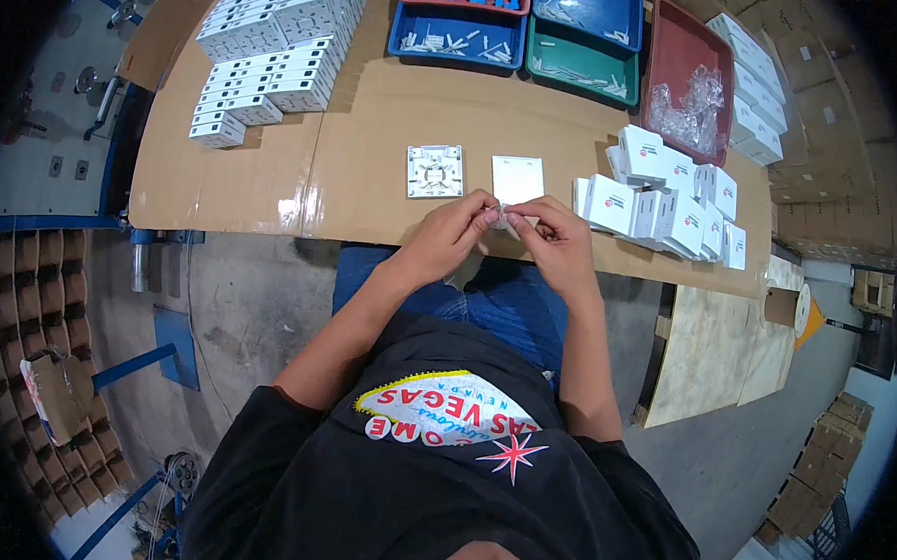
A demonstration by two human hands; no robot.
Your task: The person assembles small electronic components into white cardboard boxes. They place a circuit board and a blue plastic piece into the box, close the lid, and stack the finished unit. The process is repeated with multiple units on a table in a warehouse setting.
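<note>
At the table's front edge my left hand [454,230] and my right hand [555,243] meet, fingertips pinched together. Between them is a small clear plastic bag [504,222], mostly covered by the fingers; its contents cannot be made out. Just beyond my left hand an open white square box base [435,171] lies with its inner moulded side up. A plain white square cover [518,176] lies flat right behind the fingers, its near edge partly hidden by them.
White boxes [672,205] are heaped at the right. Taller stacks of white boxes [279,32] stand at the back left. Blue trays [456,62] and a green tray [582,84] hold small white parts. A red tray [724,52] holds clear bags. Cardboard [366,116] covers the table.
</note>
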